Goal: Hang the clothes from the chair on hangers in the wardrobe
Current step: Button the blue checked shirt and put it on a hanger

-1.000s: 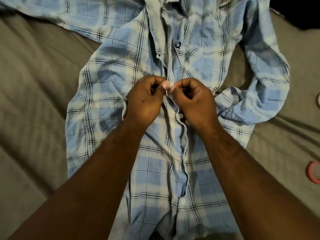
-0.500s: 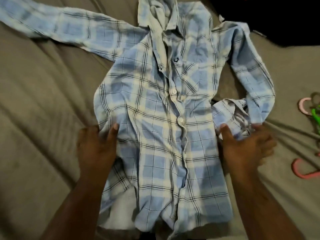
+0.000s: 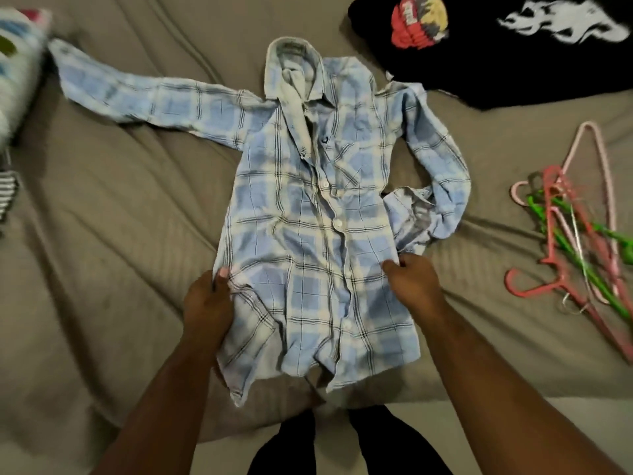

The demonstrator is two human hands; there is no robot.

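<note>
A light blue plaid shirt (image 3: 308, 214) lies buttoned and face up on a grey-brown bed sheet (image 3: 113, 234), collar away from me. Its left sleeve stretches out to the far left; its right sleeve is folded back with the cuff bunched by the waist. My left hand (image 3: 207, 303) pinches the shirt's left side seam near the hem. At the opposite side seam, my right hand (image 3: 412, 286) grips the fabric just below the bunched cuff. A pile of pink and green plastic hangers (image 3: 575, 234) lies on the sheet to the right.
A black printed garment (image 3: 496, 63) lies at the far right of the bed. A white patterned pillow (image 3: 17, 70) sits at the far left edge. The bed's front edge runs just below the shirt hem, with my dark-trousered legs (image 3: 342, 443) against it.
My hands left the button placket, moved apart to the shirt's two sides, then took hold of the side seams. The view pulled back, showing the whole shirt and the hangers.
</note>
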